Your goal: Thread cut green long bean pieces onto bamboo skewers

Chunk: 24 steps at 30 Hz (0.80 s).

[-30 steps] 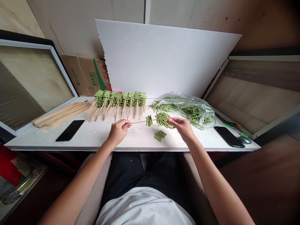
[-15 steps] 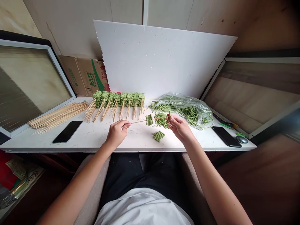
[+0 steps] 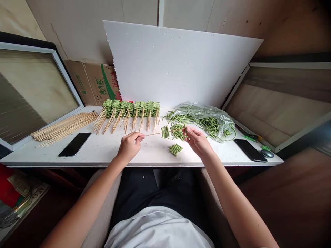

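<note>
My left hand [image 3: 131, 144] is closed on the blunt end of a thin wooden skewer [image 3: 153, 134], held level above the white table. Several short green bean pieces [image 3: 165, 132] are threaded side by side on it. At the skewer's far end, my right hand [image 3: 196, 137] pinches one more bean piece [image 3: 184, 128]. Behind and below the skewer lies a pile of cut bean pieces [image 3: 178, 130], and a smaller group of pieces [image 3: 175, 149] rests nearer the front edge. Filled bean skewers [image 3: 141, 109] are stacked in a row at the back, their sticks pointing forward.
Bare skewers [image 3: 64, 125] and a phone [image 3: 74, 144] lie at left. Long beans [image 3: 209, 124] in a clear bag sit at back right, near another phone [image 3: 249, 150] and a mouse [image 3: 267, 153]. A white board [image 3: 181, 65] stands behind.
The bean piece in my right hand has moved slightly left and tilted against the skewer's end. My left hand has barely moved and still holds the skewer.
</note>
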{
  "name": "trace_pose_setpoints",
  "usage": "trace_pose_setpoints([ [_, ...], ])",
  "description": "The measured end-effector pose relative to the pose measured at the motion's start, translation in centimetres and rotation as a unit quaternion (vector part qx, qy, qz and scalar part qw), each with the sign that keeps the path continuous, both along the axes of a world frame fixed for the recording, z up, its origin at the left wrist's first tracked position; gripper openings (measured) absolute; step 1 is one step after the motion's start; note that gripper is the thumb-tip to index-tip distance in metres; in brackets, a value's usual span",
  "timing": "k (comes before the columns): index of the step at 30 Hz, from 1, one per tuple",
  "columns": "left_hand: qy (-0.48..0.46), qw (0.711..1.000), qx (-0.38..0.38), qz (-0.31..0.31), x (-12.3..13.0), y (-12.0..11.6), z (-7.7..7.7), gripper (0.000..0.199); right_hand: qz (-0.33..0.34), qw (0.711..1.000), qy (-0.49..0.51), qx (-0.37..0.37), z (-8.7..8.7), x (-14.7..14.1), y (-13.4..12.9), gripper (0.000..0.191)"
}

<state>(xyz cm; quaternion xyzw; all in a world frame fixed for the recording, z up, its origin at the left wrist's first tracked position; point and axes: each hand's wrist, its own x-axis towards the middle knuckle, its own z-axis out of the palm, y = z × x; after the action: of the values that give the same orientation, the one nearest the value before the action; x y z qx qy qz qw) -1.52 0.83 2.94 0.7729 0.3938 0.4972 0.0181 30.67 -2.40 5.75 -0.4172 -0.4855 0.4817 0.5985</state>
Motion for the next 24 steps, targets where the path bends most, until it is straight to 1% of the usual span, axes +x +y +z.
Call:
trace_pose_setpoints([
  [3,0.000,1.000,-0.001,0.002,-0.05,0.04,-0.09,0.022,0.004,1.000,0.001,0.002,-0.07,-0.05,0.02,0.039],
  [7,-0.001,1.000,-0.004,0.007,-0.10,0.09,-0.18,0.021,0.010,0.999,0.031,-0.004,-0.06,-0.07,-0.01,0.035],
  [16,-0.002,1.000,-0.002,0.016,-0.10,0.13,-0.21,0.021,0.009,0.997,0.067,-0.019,-0.02,-0.22,-0.03,0.037],
  [20,-0.004,1.000,0.012,0.010,-0.06,0.18,-0.24,0.021,0.001,0.997,0.075,-0.023,-0.13,-0.23,0.02,0.037],
  [24,0.000,1.000,0.029,0.009,-0.05,0.23,-0.25,0.021,0.014,0.995,0.099,-0.022,-0.28,-0.17,0.09,0.032],
])
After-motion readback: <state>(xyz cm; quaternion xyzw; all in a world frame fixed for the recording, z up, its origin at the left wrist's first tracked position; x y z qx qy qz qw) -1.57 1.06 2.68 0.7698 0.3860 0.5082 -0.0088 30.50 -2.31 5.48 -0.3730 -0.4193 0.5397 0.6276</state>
